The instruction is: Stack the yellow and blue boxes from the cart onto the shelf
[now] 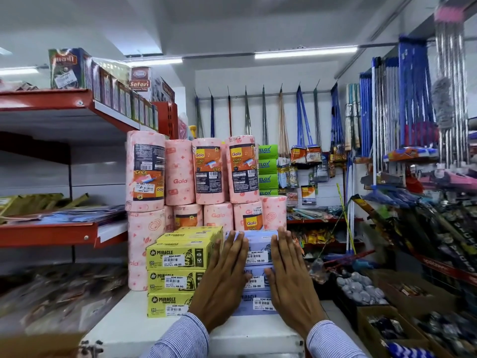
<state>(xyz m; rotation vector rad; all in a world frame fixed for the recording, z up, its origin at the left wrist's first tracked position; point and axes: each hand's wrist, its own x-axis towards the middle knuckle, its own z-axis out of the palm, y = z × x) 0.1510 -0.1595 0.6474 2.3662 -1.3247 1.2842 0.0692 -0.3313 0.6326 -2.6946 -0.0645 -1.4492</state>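
Note:
Three yellow Miracle boxes (178, 257) stand stacked on the white shelf (124, 321), with more yellow boxes behind the top one. Right beside them is a stack of three pale blue boxes (258, 244). My left hand (222, 280) lies flat against the left front of the blue stack, fingers straight and pointing up. My right hand (291, 277) presses flat on the right front of the same stack. Neither hand grasps a box. The cart is out of view.
Pink Gala kitchen towel rolls (209, 174) are piled right behind the boxes. Red shelves (46, 233) with flat packs run along the left. Hanging mops and brooms (304, 125) fill the back wall and right side. Cartons of goods (387, 306) sit low on the right.

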